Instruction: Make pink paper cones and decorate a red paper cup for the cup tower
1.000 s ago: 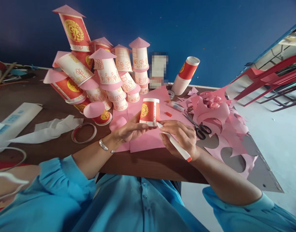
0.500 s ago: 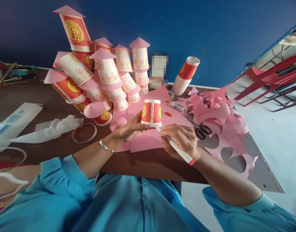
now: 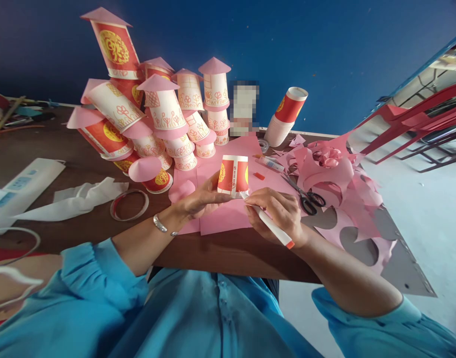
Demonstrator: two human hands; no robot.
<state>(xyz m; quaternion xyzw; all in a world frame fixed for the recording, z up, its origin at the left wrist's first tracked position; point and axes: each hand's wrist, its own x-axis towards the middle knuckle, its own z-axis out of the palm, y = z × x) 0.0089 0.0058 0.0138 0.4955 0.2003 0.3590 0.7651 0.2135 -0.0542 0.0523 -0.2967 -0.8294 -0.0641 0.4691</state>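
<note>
My left hand grips a red and white paper cup, turned rim down, with yellow emblems at its sides. My right hand holds a white marker pen with an orange end. Its tip meets the white band at the cup's lower rim, though the exact contact is too small to make out. Both hands are over pink paper sheets. A small orange cap lies on the pink paper just beyond the cup.
Decorated paper-cup towers with pink cone roofs stand at the back left. A cup stack leans near the blue wall. Black scissors and cut pink scraps lie right. A tape roll and a power strip lie left.
My right hand and the marker have shifted slightly left, the pen's orange end moving up and left. The cup has tilted or dropped very slightly in my left hand.
</note>
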